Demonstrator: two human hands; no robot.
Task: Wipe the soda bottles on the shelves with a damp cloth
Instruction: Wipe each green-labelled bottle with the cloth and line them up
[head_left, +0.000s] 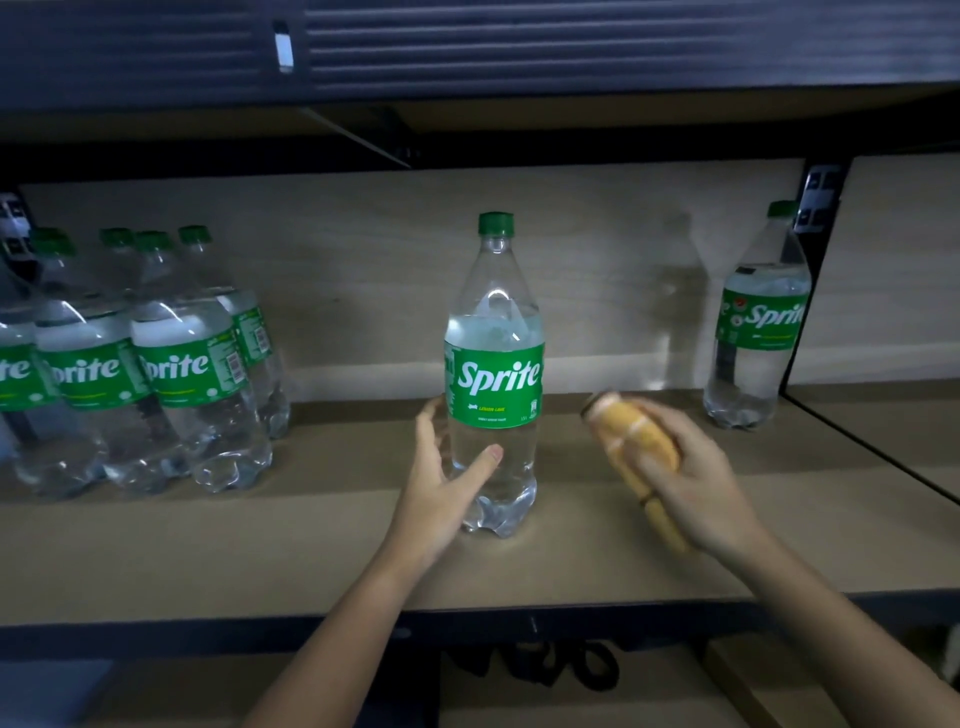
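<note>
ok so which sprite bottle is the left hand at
The lone middle bottle: the left hand is around its lower body. The group on the left and the far-right bottle stand untouched.

The single head-worn camera looked forward and slightly down from close range onto the shelf, facing its back panel squarely. It sat probably just below the upper shelf, whose dim underside filled the top edge.
</note>
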